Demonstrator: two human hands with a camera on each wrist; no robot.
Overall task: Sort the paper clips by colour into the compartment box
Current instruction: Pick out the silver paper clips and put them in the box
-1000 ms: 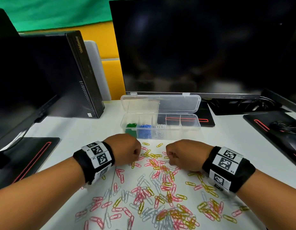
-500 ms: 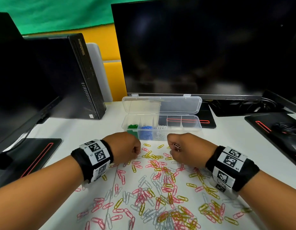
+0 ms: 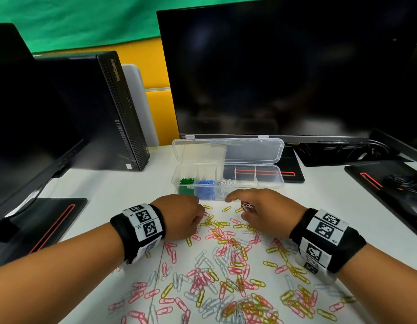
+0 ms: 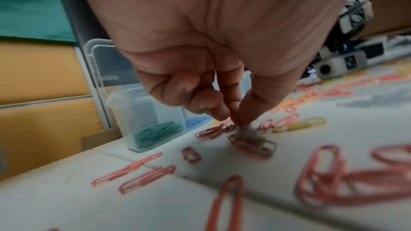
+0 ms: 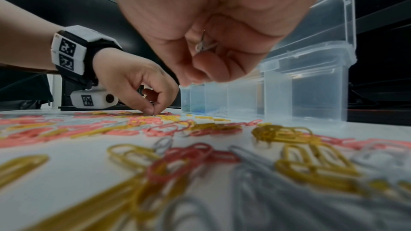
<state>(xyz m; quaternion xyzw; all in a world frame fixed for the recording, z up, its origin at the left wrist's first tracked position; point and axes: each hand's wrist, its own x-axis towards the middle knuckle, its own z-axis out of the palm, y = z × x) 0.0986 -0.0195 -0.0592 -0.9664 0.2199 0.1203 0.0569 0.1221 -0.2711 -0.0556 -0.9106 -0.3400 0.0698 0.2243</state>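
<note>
Your left hand [image 3: 181, 215] is curling down onto the white table [image 3: 123, 190], thumb and forefinger tips [image 4: 239, 119] pinching together at a white paper clip [image 4: 251, 140] that is lying across a pink one; whether that clip is already clear of the surface I cannot tell, as the wrist view is blurring there. Your right hand [image 3: 263, 212] is hovering just above the table with its fingers curled loosely inward, and it is holding a few white clips [image 5: 204, 44] tucked against the palm (the head view is showing them peeking out near the thumb). Directly ahead of both hands, just past the knuckles, the clear compartment box [image 3: 268, 181] is sitting with its lid [image 3: 228, 150] standing open behind it. Green clips [image 3: 186, 181] are filling the compartment in front of your left hand, blue clips [image 3: 206, 183] are lying in the next one to the right, and a small bunch of white ones [image 3: 227, 182] is sitting in the third, just ahead of your right forefinger. The two compartments beyond your right hand are looking bare. Under and behind both wrists, the loose pile of pink, yellow and white clips [image 3: 226, 272] is spreading across the table toward you.
</note>
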